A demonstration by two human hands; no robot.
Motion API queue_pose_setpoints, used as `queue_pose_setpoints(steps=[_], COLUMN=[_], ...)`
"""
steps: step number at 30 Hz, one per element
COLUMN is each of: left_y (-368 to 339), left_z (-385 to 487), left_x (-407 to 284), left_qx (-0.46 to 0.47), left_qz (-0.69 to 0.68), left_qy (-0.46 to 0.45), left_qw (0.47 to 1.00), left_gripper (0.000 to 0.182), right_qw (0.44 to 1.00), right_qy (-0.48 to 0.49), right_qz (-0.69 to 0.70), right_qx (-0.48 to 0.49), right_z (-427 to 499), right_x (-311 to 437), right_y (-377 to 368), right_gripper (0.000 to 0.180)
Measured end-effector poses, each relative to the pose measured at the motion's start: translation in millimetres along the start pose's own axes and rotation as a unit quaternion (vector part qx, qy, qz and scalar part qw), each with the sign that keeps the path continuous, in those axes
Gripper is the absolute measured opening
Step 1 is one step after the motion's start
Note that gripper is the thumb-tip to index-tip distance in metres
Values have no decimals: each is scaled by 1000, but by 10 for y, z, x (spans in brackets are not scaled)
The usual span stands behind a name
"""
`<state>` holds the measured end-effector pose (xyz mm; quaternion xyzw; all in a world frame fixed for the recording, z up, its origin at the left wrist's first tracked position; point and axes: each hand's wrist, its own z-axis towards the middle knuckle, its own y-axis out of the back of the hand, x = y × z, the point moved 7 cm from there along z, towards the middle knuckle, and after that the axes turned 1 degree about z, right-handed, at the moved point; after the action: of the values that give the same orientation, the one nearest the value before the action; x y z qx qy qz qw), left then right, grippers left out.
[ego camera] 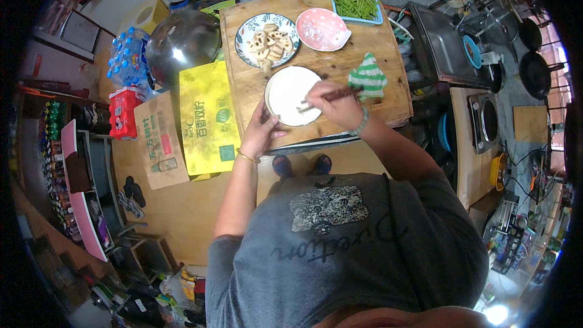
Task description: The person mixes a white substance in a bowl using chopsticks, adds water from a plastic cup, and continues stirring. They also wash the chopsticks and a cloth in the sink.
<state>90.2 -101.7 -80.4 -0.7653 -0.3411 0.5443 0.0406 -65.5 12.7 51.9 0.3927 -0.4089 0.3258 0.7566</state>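
A round white bowl or plate (291,89) with pale contents stands near the front edge of the wooden table. My left hand (264,130) is at its lower left rim, thumb and fingers around the edge. My right hand (334,102) is closed on a dark-handled utensil, whose pale lower end reaches into the white dish; its exact kind is hard to tell. Behind the dish, a patterned plate (242,45) holds sliced lotus root (271,45). Beside that plate is a pink dotted bowl (321,29) with white powdery residue. A green-and-white striped cloth (368,77) lies to the right.
At the table's back right stands a blue basket (379,20) of cut green beans (355,2). A large metal wok or lid (184,48) and a yellow cardboard sheet (209,118) are left of the table. A sink (448,41) and a stove (483,123) are at the right.
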Motion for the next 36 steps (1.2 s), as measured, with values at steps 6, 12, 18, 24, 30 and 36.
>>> queue_pose_setpoints(steps=[6, 12, 18, 24, 30, 36], left_y=[31, -1, -37, -48, -253, -268], left_z=[18, 37, 71, 99, 79, 115], left_x=[14, -11, -1, 0, -2, 19], left_qx=[-9, 3, 14, 5, 16, 5], left_qz=[7, 8, 15, 25, -54, -76], left_qy=[1, 4, -3, 9, 31, 17], left_qw=[1000, 1000, 1000, 1000, 998, 997], left_gripper=[66, 59, 58, 61, 67, 69], right_qw=[993, 996, 989, 940, 997, 997], right_qy=[-35, 84, 91, 112, 46, 56], right_qz=[-104, -33, -70, -319, -29, -44], right_qx=[41, -4, 97, 44, 49, 41], right_z=[22, -21, -59, -5, -205, -317], right_x=[34, 212, 208, 250, 81, 249], right_y=[2, -109, -226, -82, -86, -3], right_gripper=[7, 5, 8, 11, 7, 10])
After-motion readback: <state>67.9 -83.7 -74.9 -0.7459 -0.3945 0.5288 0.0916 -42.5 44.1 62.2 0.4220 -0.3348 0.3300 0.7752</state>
